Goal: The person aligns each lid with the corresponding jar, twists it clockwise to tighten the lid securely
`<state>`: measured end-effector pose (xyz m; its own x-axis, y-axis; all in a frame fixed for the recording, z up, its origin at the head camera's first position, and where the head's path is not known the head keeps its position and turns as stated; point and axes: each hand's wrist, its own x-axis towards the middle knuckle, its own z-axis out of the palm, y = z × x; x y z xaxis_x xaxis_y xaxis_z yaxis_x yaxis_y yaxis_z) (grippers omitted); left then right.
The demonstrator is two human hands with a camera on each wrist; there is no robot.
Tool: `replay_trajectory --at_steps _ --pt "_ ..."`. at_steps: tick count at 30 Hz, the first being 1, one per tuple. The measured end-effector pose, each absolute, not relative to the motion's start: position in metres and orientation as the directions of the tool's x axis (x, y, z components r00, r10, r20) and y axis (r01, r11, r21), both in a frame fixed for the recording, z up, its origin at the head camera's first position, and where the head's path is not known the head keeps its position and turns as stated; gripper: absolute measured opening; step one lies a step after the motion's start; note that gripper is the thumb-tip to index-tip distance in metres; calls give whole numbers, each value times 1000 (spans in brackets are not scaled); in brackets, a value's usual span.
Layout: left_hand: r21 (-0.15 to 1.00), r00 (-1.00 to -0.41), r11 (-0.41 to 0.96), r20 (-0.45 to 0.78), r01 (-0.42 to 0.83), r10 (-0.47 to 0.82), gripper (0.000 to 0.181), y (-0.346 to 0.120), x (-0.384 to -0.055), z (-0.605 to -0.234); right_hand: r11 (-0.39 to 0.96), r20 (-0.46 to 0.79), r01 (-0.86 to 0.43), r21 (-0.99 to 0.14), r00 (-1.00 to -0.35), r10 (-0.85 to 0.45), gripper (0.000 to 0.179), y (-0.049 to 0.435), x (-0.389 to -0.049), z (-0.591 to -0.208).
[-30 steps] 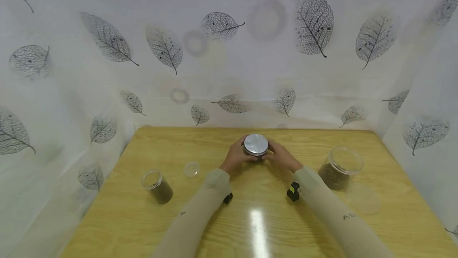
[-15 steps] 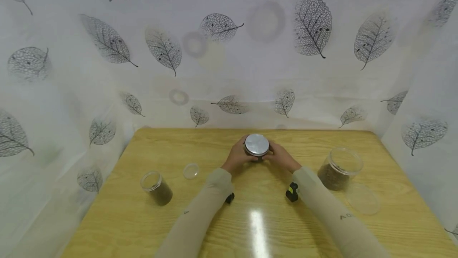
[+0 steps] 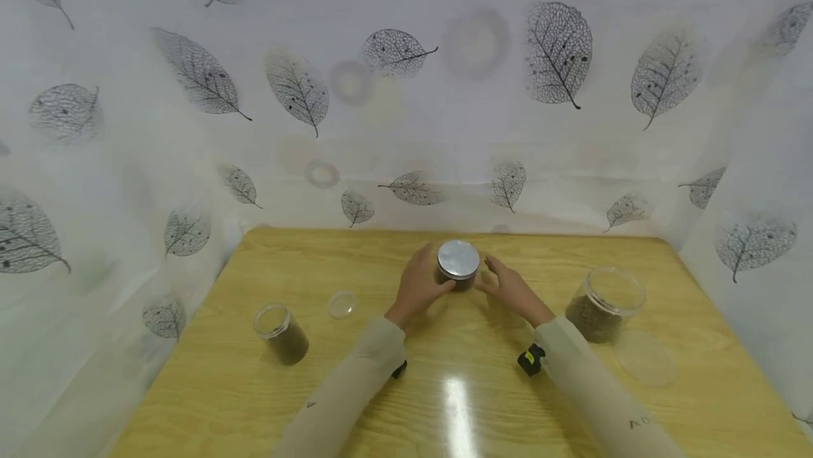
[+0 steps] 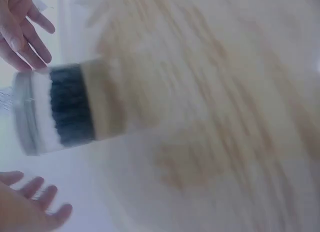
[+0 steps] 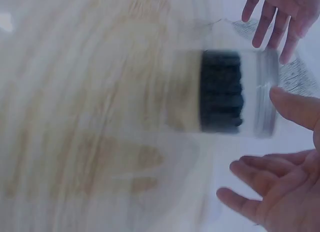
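Observation:
A clear jar (image 3: 456,281) with dark contents and a silver lid (image 3: 458,258) stands upright toward the back middle of the table. To its left my left hand (image 3: 419,287) has its fingers spread, the thumb overlapping the jar's front in the head view. A gap shows between that hand (image 4: 31,207) and the jar (image 4: 72,106) in the left wrist view. My right hand (image 3: 512,291) is just off the jar's right side. Its fingers are apart and loosely bent, holding nothing, as the right hand (image 5: 285,192) also shows in the right wrist view.
An uncovered jar with dark contents (image 3: 287,341) stands at left, a small clear lid (image 3: 341,305) near it. At right is a wider uncovered jar (image 3: 595,317) of dark matter, with a large clear lid (image 3: 646,358) beside it. Leaf-patterned cloth (image 3: 406,133) surrounds the wooden table (image 3: 356,253).
Both hands have let go of the lidded jar. The right hand has drawn away to the right, and the left hand has loosened and shifted slightly toward the body.

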<state>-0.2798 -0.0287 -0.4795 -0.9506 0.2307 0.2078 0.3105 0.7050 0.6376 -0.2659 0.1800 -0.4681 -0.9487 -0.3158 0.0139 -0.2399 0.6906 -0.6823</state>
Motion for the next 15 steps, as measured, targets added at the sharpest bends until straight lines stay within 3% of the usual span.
replay_trajectory --at_steps 9,15 --pt "492 -916 794 352 357 193 86 -41 -238 -450 730 119 -260 -632 -963 -241 63 173 -227 -452" --pt "465 -891 794 410 390 198 85 -49 -214 -441 740 237 -329 -586 -943 -232 57 167 -205 -444"
